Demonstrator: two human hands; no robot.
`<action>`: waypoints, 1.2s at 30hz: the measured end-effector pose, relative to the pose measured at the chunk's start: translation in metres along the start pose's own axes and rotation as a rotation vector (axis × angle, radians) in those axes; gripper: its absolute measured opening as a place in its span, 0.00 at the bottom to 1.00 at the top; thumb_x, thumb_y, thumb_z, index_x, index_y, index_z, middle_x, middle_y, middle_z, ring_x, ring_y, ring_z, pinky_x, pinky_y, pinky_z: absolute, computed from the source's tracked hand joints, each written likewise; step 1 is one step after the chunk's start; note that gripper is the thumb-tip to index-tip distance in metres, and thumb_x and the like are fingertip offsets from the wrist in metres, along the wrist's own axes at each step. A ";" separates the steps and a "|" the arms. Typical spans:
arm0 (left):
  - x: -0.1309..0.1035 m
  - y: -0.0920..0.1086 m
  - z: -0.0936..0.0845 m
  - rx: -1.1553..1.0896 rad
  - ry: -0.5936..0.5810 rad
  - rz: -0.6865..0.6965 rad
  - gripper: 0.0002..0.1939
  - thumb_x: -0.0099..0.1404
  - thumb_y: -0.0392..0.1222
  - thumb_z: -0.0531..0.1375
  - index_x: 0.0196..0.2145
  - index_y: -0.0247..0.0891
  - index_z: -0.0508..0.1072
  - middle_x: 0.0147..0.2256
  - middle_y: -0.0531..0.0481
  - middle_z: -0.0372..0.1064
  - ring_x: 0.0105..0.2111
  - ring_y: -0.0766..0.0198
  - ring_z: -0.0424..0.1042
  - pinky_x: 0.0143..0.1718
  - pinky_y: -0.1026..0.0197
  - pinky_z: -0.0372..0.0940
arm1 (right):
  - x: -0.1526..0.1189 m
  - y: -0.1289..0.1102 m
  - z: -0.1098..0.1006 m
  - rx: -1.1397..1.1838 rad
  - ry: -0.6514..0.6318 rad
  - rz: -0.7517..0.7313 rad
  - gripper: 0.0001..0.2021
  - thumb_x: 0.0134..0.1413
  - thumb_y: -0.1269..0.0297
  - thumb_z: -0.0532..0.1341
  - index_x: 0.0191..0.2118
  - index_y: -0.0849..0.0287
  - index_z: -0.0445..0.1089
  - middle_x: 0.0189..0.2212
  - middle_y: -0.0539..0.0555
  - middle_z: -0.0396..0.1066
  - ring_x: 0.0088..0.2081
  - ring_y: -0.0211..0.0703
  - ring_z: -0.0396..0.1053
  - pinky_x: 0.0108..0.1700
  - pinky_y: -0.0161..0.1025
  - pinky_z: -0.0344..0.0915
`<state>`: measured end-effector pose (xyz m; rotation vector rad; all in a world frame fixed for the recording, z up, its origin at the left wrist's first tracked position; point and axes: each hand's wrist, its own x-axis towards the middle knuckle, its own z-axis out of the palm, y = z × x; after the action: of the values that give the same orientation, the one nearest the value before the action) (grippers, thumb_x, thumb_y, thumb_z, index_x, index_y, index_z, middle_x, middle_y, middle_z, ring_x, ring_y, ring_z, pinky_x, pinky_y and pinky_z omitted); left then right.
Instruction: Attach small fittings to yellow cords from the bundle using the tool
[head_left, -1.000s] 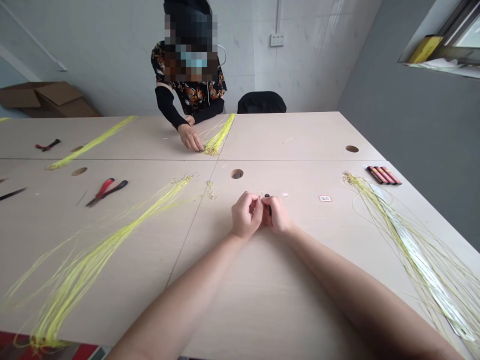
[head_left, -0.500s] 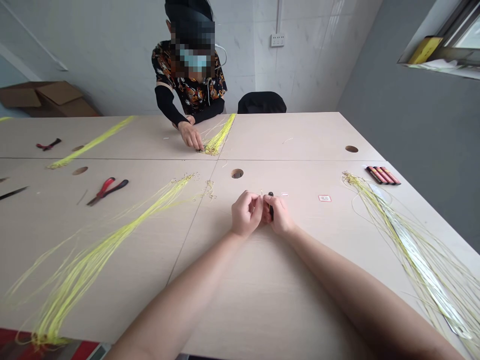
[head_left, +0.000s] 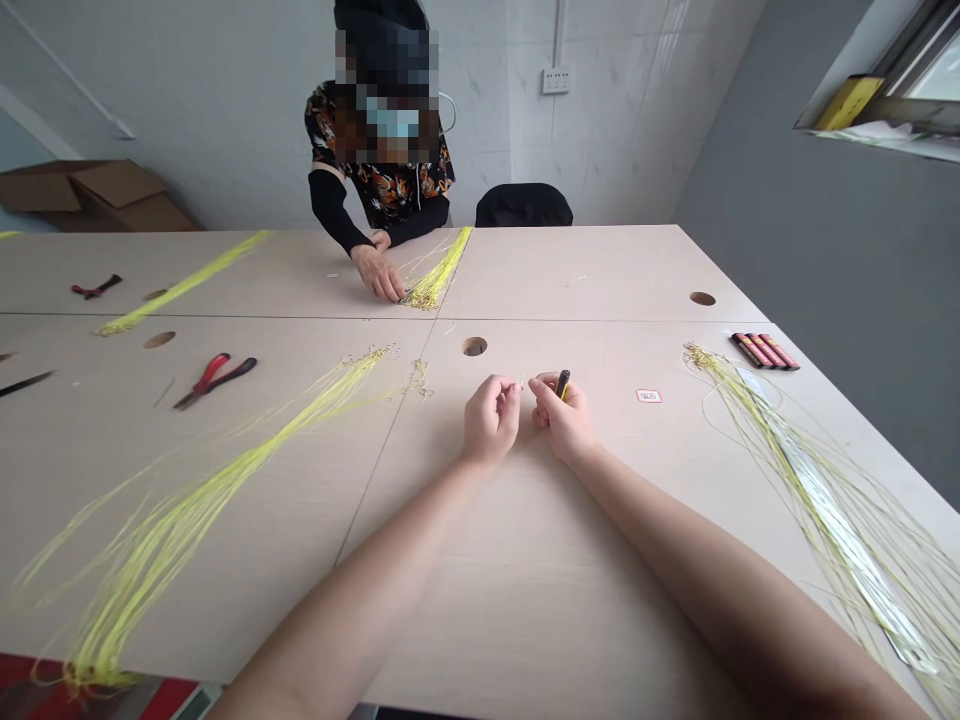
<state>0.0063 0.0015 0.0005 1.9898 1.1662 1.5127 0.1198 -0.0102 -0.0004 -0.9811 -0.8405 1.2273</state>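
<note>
My left hand (head_left: 491, 418) is closed in a pinch above the table, with a tiny pale, thin wire-like piece (head_left: 522, 381) sticking up from its fingertips. Its exact kind is too small to make out. Just to the right, my right hand (head_left: 562, 415) has its fingers wrapped round a slim black-and-yellow pen-like tool (head_left: 562, 384), tilted with its black end up. A narrow gap separates the fingertips of both hands. Left of them lie small loose hook-like pieces (head_left: 420, 378) beside a bundle of yellow lines (head_left: 247, 465).
Red-and-black pliers (head_left: 214, 380) lie at left. At right, pale yellow lines (head_left: 806, 470) spread over a silvery strip (head_left: 840, 530), near several red cylinders (head_left: 765, 351) and a small label (head_left: 649, 396). Opposite, a co-worker's hand (head_left: 380, 273) touches another yellow bundle (head_left: 442, 268).
My hands have moved apart slightly from touching. My right hand has turned, so the pen-like tool now leans to the right. The co-worker's hand has shifted a little.
</note>
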 end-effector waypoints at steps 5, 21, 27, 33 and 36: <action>-0.002 0.000 0.000 0.016 -0.036 0.035 0.10 0.66 0.42 0.52 0.26 0.38 0.63 0.19 0.56 0.58 0.19 0.71 0.57 0.21 0.68 0.54 | 0.000 0.002 -0.002 -0.032 0.001 0.022 0.10 0.43 0.61 0.62 0.33 0.59 0.67 0.16 0.42 0.51 0.17 0.29 0.49 0.20 0.33 0.50; -0.001 0.001 -0.002 -0.006 -0.016 -0.024 0.12 0.66 0.42 0.51 0.26 0.37 0.63 0.20 0.56 0.58 0.19 0.71 0.56 0.22 0.68 0.53 | -0.006 -0.004 0.001 -0.324 0.063 -0.194 0.07 0.43 0.63 0.61 0.30 0.58 0.66 0.15 0.42 0.47 0.19 0.30 0.46 0.24 0.33 0.47; -0.001 0.001 -0.003 -0.032 -0.041 -0.004 0.13 0.66 0.42 0.51 0.24 0.37 0.61 0.19 0.56 0.56 0.19 0.71 0.55 0.21 0.68 0.52 | -0.007 -0.006 0.002 -0.381 0.054 -0.182 0.09 0.45 0.61 0.60 0.33 0.59 0.72 0.15 0.43 0.47 0.20 0.31 0.46 0.25 0.33 0.47; -0.001 0.001 -0.003 -0.051 -0.035 -0.001 0.13 0.66 0.42 0.51 0.24 0.37 0.61 0.18 0.56 0.56 0.19 0.71 0.55 0.21 0.68 0.52 | -0.006 -0.006 0.002 -0.410 0.043 -0.201 0.10 0.44 0.59 0.61 0.31 0.59 0.73 0.15 0.43 0.48 0.19 0.31 0.46 0.24 0.33 0.47; -0.001 0.001 -0.003 -0.060 -0.024 0.000 0.14 0.66 0.42 0.51 0.24 0.37 0.62 0.19 0.56 0.56 0.20 0.71 0.56 0.22 0.67 0.52 | -0.005 -0.006 0.002 -0.416 0.047 -0.198 0.11 0.44 0.57 0.62 0.31 0.60 0.73 0.15 0.44 0.48 0.19 0.31 0.46 0.24 0.34 0.46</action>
<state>0.0035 -0.0006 0.0020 1.9633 1.0982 1.5017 0.1194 -0.0156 0.0060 -1.2194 -1.1540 0.8724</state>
